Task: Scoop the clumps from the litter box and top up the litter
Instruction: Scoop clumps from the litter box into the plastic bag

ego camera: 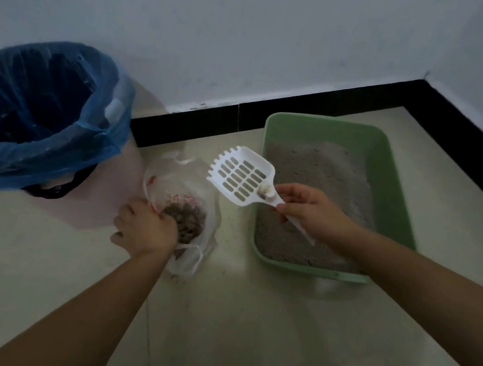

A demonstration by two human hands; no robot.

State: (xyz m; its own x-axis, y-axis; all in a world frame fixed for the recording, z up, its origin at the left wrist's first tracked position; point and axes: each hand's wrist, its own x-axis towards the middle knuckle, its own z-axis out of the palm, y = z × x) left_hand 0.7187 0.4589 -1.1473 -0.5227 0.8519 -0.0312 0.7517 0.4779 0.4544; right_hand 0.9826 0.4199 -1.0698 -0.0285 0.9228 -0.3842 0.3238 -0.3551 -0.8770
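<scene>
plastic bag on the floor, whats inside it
Dark clumps lie inside the plastic bag. The left hand grips its rim, covering part of the pile; anything deeper is hidden.

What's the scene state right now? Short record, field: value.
left hand: grips the edge of the bag, holding it open
right hand: holds the scoop, raised between bag and box
scoop load: one small clump near the handle end
bag: on the floor, clumps inside
box: green, holds litter
bin: blue liner, left of the bag

One scoop (255, 157), one box (325, 131), seemingly two bags (44, 116) (191, 255)
</scene>
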